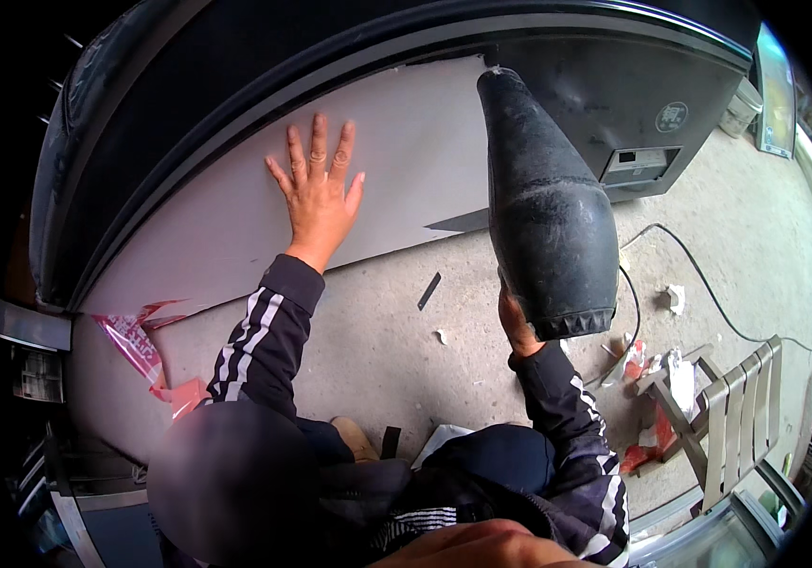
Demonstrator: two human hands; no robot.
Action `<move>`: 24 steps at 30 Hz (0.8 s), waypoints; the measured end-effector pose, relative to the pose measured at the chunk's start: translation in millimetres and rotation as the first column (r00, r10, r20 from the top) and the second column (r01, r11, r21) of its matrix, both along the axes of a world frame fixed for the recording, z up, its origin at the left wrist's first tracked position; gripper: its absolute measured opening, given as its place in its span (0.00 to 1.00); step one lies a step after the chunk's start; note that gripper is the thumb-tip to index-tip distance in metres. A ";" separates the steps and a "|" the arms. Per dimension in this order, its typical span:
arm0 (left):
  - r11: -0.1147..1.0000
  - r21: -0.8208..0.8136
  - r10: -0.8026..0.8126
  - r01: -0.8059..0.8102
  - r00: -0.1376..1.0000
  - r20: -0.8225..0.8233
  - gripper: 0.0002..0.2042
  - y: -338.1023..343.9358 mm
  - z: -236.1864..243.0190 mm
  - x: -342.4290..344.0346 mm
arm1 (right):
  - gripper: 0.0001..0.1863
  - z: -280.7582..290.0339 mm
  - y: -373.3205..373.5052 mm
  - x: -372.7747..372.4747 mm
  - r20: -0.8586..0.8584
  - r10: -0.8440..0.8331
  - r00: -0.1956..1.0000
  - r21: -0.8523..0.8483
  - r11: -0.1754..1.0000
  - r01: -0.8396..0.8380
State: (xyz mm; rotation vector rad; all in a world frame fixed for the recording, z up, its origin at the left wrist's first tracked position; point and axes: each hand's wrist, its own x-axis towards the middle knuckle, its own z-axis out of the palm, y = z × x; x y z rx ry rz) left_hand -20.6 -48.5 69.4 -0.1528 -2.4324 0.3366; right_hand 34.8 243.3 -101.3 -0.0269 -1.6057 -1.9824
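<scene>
Spread flat, my left hand (319, 197) presses on the light grey panel (406, 142) along the lower side of a large black cabinet (576, 95). My right hand (517, 322) is closed around the handle of a black hair dryer (553, 208), whose body hides most of the fingers. The dryer's narrow nozzle points away from me, at the right end of the grey panel, close to where the black surface begins. A dark pointed strip (460, 222) shows at the panel's lower edge, just left of the dryer.
A black cord (699, 270) runs over the concrete floor (377, 350) on the right. Red and white film scraps (136, 350) hang at the panel's left end. A slatted folding chair (742, 417) stands at right, beside crumpled scraps (647, 440). A white bucket (739, 109) is farther back.
</scene>
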 end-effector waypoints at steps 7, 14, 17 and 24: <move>0.999 0.036 -0.036 0.035 0.999 0.027 0.41 4.5 -4.9 0.0 | 0.30 -3.9 -15.2 -9.5 -0.379 -0.134 0.916 0.584 0.733 0.349; 1.000 0.012 -0.025 0.025 0.999 0.033 0.41 8.7 -2.0 3.6 | 0.30 -4.1 -7.0 -13.4 -0.689 -0.030 0.724 0.724 -0.087 0.685; 1.000 0.000 -0.017 0.017 1.000 0.026 0.41 9.0 -1.9 3.9 | 0.31 -0.6 -7.1 0.7 -0.775 0.320 0.545 -0.060 -0.895 0.441; 0.999 0.019 -0.026 0.026 0.999 0.019 0.41 7.5 -5.8 1.1 | 0.31 -16.2 -7.0 13.7 -0.682 0.516 0.518 -0.099 -0.768 0.633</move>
